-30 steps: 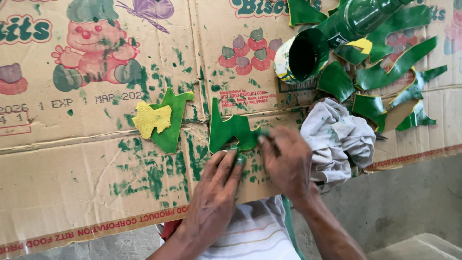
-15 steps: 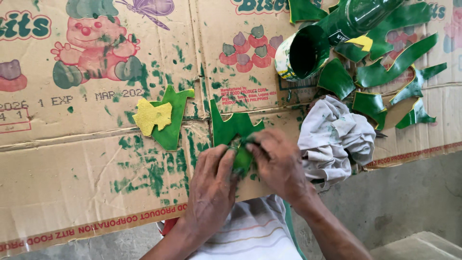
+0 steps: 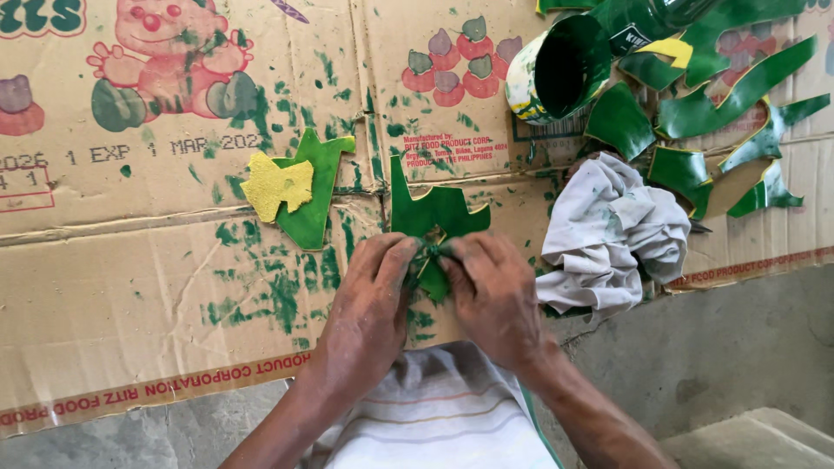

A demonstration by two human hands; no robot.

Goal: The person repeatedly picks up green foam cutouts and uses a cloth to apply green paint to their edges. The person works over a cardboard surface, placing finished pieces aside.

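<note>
Left hand (image 3: 369, 300) and right hand (image 3: 495, 291) are pinching together on a green leaf-shaped cutout (image 3: 432, 217), steadying it flat on the cardboard sheet (image 3: 130, 278), just left of the rag (image 3: 612, 230).

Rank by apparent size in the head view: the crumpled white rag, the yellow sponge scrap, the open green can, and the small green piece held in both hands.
1. Crumpled white rag
2. Open green can
3. Yellow sponge scrap
4. Small green piece, pinched between left hand and right hand; fingers hide part of it, so last place is unsure.
</note>
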